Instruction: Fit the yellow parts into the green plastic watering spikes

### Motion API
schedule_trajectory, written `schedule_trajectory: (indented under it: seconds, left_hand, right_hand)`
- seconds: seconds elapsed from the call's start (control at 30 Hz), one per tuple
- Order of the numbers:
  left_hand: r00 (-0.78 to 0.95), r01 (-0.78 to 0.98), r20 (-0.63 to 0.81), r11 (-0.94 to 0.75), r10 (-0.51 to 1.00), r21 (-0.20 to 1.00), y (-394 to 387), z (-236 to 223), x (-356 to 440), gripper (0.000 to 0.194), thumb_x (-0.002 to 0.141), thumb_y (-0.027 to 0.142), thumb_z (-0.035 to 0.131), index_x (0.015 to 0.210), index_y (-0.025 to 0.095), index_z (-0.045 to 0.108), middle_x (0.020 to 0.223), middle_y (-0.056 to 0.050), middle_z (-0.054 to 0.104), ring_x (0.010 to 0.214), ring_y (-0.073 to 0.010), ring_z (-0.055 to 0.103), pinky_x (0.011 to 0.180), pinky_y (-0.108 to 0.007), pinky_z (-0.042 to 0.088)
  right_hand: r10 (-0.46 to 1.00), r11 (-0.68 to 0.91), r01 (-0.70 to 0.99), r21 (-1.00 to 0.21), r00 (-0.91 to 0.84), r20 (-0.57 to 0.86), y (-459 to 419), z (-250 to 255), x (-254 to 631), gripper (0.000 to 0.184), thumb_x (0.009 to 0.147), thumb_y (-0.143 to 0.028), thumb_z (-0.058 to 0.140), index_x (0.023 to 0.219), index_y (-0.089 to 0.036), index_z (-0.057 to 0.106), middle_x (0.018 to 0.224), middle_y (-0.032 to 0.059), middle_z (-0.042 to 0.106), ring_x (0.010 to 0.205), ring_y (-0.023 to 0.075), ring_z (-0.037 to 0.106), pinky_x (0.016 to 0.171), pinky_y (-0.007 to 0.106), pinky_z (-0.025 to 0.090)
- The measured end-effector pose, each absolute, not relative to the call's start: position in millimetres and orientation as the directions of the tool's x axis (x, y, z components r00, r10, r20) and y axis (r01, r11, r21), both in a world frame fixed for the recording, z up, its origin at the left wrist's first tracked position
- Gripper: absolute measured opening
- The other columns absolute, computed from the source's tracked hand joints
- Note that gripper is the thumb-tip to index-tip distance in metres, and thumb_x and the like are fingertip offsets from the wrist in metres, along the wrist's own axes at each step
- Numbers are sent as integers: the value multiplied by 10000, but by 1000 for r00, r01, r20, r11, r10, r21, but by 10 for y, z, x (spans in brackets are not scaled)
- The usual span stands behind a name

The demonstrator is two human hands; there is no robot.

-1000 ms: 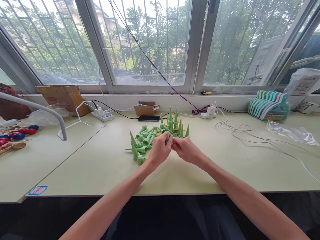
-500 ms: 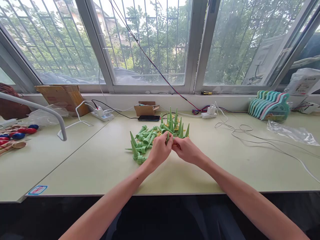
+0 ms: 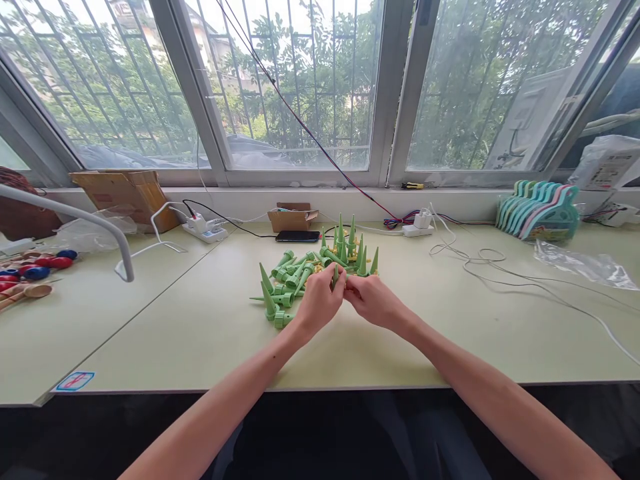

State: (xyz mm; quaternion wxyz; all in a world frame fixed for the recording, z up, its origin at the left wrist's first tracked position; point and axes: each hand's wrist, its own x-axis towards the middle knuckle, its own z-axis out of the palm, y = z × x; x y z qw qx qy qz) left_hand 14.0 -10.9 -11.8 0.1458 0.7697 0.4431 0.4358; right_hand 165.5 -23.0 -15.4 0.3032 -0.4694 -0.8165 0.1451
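My left hand [image 3: 323,297] is closed around a green plant watering spike [image 3: 335,275], whose pointed tip shows above the fingers. Pressed up against it, my right hand [image 3: 376,300] is closed in a pinch at the spike's wide end; what lies between its fingertips is hidden. To the left of my hands lies a loose pile of green watering spikes [image 3: 284,299], some on their sides and a few pointing up. Behind my hands, several more green spikes [image 3: 352,237] stand upright. Small yellow pieces [image 3: 319,268] are scattered among them.
A black phone [image 3: 298,236] lies before a small cardboard box [image 3: 291,219]. Power strips [image 3: 205,230] and cables run along the back. Teal hanger-shaped items [image 3: 545,212] stand back right, near a clear plastic bag [image 3: 585,265]. Red and blue wooden pieces [image 3: 37,271] lie left beside a lamp arm [image 3: 100,220].
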Motion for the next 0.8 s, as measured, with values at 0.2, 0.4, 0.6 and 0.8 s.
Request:
schedule_trajectory:
  seconds: [0.2,0.4,0.6,0.8]
  left_hand:
    - [236,570,548,-571,802,591,-105,-128,139,178,913,295,450,801,191,541,565,48,496,498,-91,399,570,-226,344]
    - [255,584,545,-577,799,571,-108,-122,137,175,908,284,454,794,185,544,587,37,521,505,-91,412,578,-228,352]
    - [265,586,541,-579,798,567,-114,-116,130,175,908,288,457,798,183,544,597,33,529,517,-93,429,583,-226,355]
    - [277,589,526,-574,804,568,-118,-105,133,177,908,284,454,788,182,536,600,29,532,530,-94,446,585,-227,349]
  right_hand:
    - [856,513,697,-501,-376,354,-230,-150,1651,232,928,-240,413,712,-185,479,610,-14,520,505,83,339,525,206,250]
    - [856,513,711,-481,-387,342,-244,-143,1649,210,923,-204,414,743,-183,521,630,-11,545,514,83,359,542,202,262]
    - [862,504,729,-463,-392,321,-244,-136,1652,223,934,-210,402,783,-175,562,643,-3,560,524,87,381,552,208,268]
    - [869,492,758,-429,-396,297,-243,-143,1649,253,957,-239,385,799,-172,571,663,5,582,534,90,405,569,213,283]
